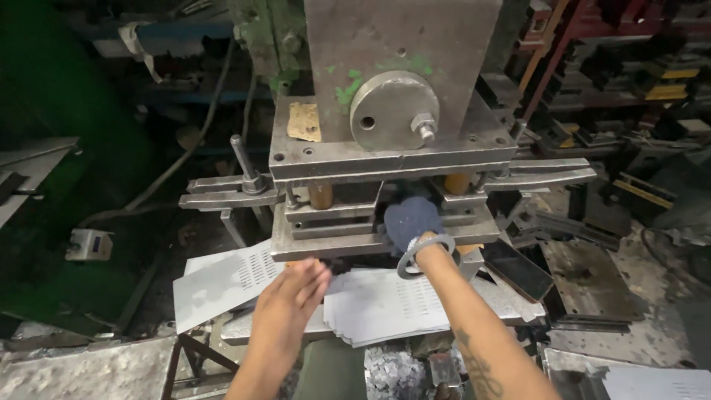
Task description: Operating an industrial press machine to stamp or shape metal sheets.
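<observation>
A grey metal press [400,89] stands in front of me, with a die set [333,222] of stacked steel plates below it. My right hand [412,221] wears a dark blue glove and a metal bangle; it reaches into the die opening, and what it holds is hidden. My left hand [290,300] is bare, fingers spread, hovering over the left edge of a stack of perforated white sheets [392,307] lying on the press bed.
Another perforated sheet [218,285] lies to the left of the die. Dark plates [518,270] and scrap metal [592,281] sit on the right. Cables [185,148] hang at left. Metal punchings [392,374] litter the floor below.
</observation>
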